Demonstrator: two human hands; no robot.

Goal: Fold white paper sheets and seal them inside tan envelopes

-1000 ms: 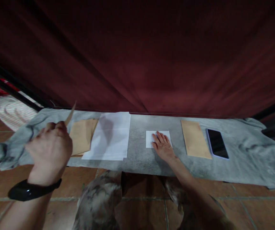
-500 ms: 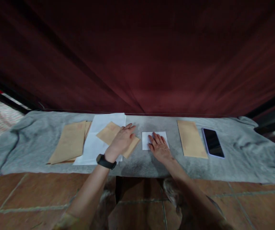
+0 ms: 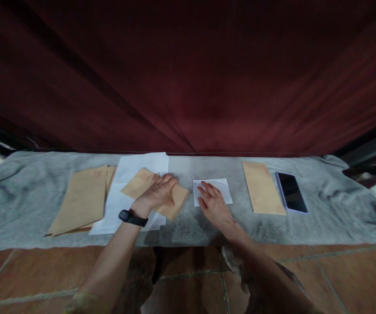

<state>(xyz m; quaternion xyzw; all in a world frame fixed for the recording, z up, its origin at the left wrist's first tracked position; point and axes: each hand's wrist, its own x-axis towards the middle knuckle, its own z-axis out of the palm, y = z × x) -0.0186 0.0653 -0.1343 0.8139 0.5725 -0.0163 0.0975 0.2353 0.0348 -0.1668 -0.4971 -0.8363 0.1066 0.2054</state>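
Observation:
My left hand [image 3: 158,190] lies over a small tan envelope [image 3: 174,205], turned on its side with the palm partly showing and the fingers stretched out. Part of the envelope is hidden beneath it, and its left half rests on white paper sheets [image 3: 114,198]. A dark band circles my left wrist. To the right, my right hand [image 3: 216,207] is over a small folded white paper [image 3: 223,190], fingers extended and slightly apart. Its fingertips cover the middle of that paper; whether they press on it I cannot tell.
A stack of larger tan envelopes [image 3: 83,196] lies at the left on the grey cloth [image 3: 332,200]. Another tan envelope [image 3: 263,189] and a phone [image 3: 292,192] in a lilac case lie at the right. Behind hangs a dark red curtain [image 3: 201,87].
My left hand has rolled from palm down onto its side above the small envelope. The fingers of my right hand have shifted a little on the white paper. The view has tilted slightly.

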